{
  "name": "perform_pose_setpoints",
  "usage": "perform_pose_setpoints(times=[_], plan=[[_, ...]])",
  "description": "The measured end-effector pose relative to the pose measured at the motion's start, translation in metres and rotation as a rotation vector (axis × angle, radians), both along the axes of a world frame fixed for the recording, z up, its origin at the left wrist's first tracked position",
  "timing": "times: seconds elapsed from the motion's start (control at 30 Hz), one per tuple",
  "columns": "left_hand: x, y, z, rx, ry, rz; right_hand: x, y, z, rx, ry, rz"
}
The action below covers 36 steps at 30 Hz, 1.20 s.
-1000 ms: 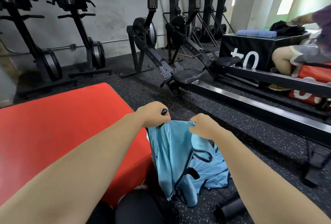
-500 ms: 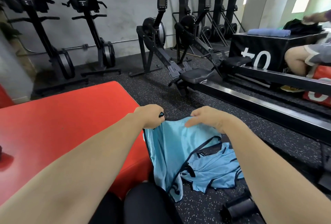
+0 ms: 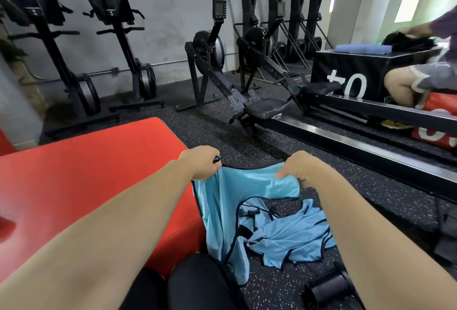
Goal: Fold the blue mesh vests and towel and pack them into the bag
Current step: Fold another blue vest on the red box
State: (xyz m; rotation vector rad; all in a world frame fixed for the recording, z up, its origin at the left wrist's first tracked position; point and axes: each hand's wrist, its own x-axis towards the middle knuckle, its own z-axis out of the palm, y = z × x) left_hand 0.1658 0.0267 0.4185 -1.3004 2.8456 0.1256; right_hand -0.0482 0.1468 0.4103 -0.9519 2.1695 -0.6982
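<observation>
blue mesh vest (image 3: 222,200) | gripped by left hand (image 3: 201,162) + right hand (image 3: 298,165)

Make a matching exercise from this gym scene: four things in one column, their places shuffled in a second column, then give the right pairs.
Things
1. held vest
2. loose vests
3. folded blue towels
4. red pad

Places
A. on top of the black box
B. heaped on the speckled floor
C. left of the held vest
D. hanging from the left hand and right hand

Pairs: 1-D, 2-B, 3-A, 4-C
</observation>
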Motion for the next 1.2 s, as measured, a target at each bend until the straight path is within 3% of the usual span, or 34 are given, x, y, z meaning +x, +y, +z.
perform_pose_setpoints(times=[0.17,0.3,0.47,0.57,0.67,0.87,1.0,1.2], plan=[[0.001,-0.002,-0.003,0.019,0.045,0.025,-0.003,-0.005,-0.002,-0.223,-0.009,-0.105],[-0.006,-0.005,-0.006,0.052,0.074,-0.003,0.001,-0.007,0.006,-0.548,-0.142,-0.156],[-0.017,-0.007,0.007,0.347,-0.031,0.077,-0.003,-0.009,0.013,-0.604,-0.172,-0.101],[-0.025,-0.015,0.006,0.149,-0.113,0.019,-0.015,-0.009,0.011,-0.628,-0.159,-0.102],[-0.033,-0.033,0.002,-0.041,0.011,0.003,-0.029,-0.011,0.01,-0.683,-0.225,-0.139],[-0.066,-0.065,0.006,-0.024,0.332,-0.045,-0.055,-0.022,0.024,-0.747,-0.319,-0.147],[-0.091,-0.089,0.011,0.028,0.225,-0.057,-0.075,-0.042,0.023,-0.745,-0.324,-0.173],[-0.125,-0.135,0.015,-0.196,0.031,-0.063,-0.107,-0.071,0.014,-0.672,-0.254,-0.157]])
